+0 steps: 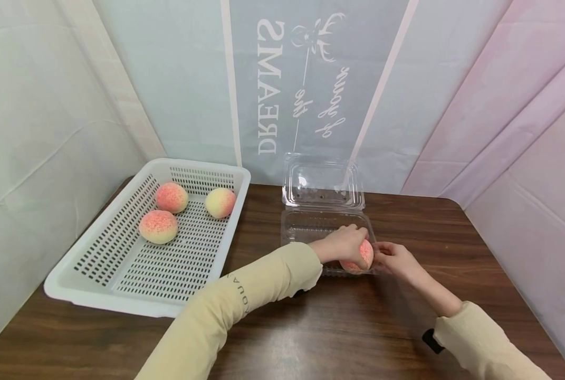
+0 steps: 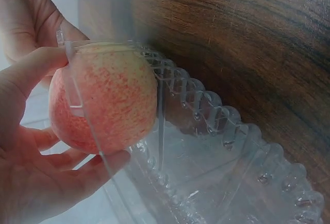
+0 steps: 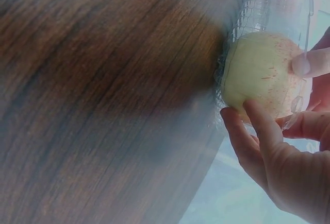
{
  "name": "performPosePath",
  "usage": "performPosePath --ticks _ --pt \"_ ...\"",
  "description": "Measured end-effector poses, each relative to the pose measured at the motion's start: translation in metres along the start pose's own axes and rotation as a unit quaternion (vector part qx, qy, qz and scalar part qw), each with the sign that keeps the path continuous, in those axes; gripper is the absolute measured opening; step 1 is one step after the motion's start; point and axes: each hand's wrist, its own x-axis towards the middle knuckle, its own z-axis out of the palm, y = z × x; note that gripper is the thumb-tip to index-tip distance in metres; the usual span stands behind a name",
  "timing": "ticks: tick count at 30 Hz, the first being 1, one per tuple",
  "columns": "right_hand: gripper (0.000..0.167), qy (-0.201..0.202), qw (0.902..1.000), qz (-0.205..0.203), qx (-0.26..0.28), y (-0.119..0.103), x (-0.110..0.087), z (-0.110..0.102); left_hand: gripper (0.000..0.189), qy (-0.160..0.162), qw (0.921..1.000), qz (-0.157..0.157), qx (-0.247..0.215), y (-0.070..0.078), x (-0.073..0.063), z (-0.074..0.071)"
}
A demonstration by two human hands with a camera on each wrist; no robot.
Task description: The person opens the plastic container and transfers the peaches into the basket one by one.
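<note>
A pink-and-yellow peach [image 1: 366,255] is in the near right corner of a clear plastic clamshell box [image 1: 289,224]. My left hand [image 1: 344,244] grips this peach from above, thumb on one side and fingers curled round the other, as the left wrist view shows with the peach [image 2: 108,100] behind the clear wall. At the box's right end, my right hand [image 1: 400,259] pinches the rim between thumb and fingers. In the right wrist view, fingertips of the right hand [image 3: 289,167] lie against the wall beside the peach's pale side [image 3: 255,74].
A white slotted basket [image 1: 238,221] stands on the left, with three peaches inside: two at its left [image 1: 171,197] and one at its right [image 1: 220,202]. The clear lid [image 1: 322,182] stands raised behind the box. A printed curtain [image 1: 192,95] hangs behind the brown wooden table [image 1: 334,332].
</note>
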Motion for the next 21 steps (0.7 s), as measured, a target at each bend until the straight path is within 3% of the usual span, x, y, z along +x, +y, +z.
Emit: performPosePath --ticks 9,16,21 --pt "0.047 -0.007 0.9996 -0.002 0.025 -0.0004 -0.0006 0.0001 0.056 -0.007 1.0 -0.005 -0.003 -0.0014 0.0002 -0.001" --pt "0.044 -0.021 0.9967 -0.005 0.078 -0.0014 -0.0008 0.0013 0.062 -0.019 0.9997 -0.011 -0.002 -0.004 -0.0025 -0.0045" --pt "0.043 -0.02 0.9969 -0.009 0.076 0.0004 -0.0003 0.0005 0.066 -0.028 0.9994 -0.018 0.002 -0.007 -0.0049 -0.0065"
